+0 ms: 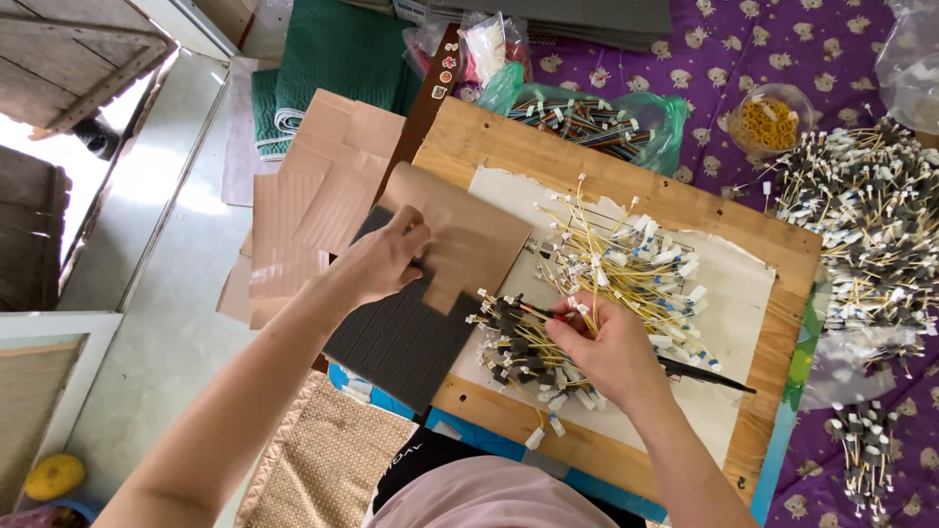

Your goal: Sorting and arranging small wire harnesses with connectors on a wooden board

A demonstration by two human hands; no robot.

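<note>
- Working left to right across a wooden board (509,156) at mid-frame, a person sorts small yellow wire leads with white connectors.
- Left of centre, the left hand (386,256) presses down, fingers curled, on a brown cardboard sheet (469,240) lying over a dark grey foam pad (401,337); whether it pinches the card or only pins it cannot be told.
- At centre, the right hand (606,347) is closed on a few yellow leads drawn from the loose yellow wires (636,259) just above it, and rests over a bundled heap of leads (518,357) with dark sleeves.
- A judgement: keeping the card flat and lifting only a few leads at a time should avoid tangles.
- A black-handled tool (709,376) lies under the right wrist.
- At far right, finished bundles (880,215) pile on purple cloth (704,59).
</note>
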